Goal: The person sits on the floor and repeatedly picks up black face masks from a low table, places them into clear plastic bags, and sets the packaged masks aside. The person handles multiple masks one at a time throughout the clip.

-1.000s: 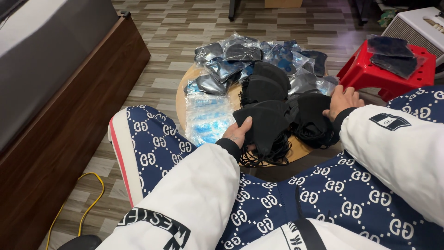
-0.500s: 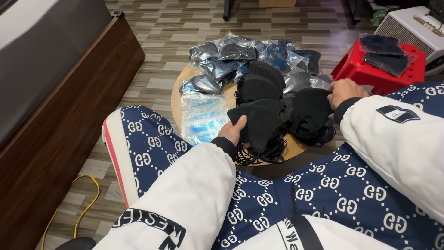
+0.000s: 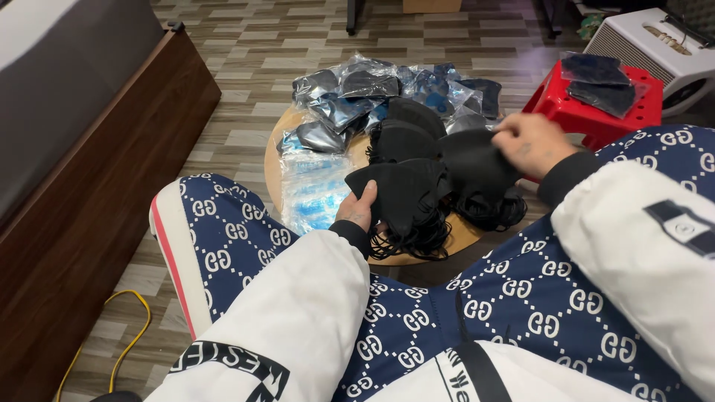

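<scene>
Round wooden desk (image 3: 277,160) on striped wood floor (image 3: 246,82), loaded with bagged and loose black masks. Left hand (image 3: 357,212) fingers holding a black mask (image 3: 402,193); right hand (image 3: 530,141) fingers pinching another mask (image 3: 477,164). Red stool (image 3: 566,112) beside.

A round wooden table (image 3: 277,160) sits at the centre of the view, heaped with black face masks (image 3: 406,138). The left hand (image 3: 357,211) grips a stack of black masks (image 3: 398,195) at the table's six o'clock edge. The right hand (image 3: 530,141), at three o'clock, pinches the top of another black mask (image 3: 477,165). Clear plastic-wrapped packets (image 3: 350,93) pile up at twelve o'clock, and a blue-tinted packet (image 3: 313,190) lies at eight o'clock. A red stool (image 3: 577,112) bearing more packets stands at two o'clock.
</scene>
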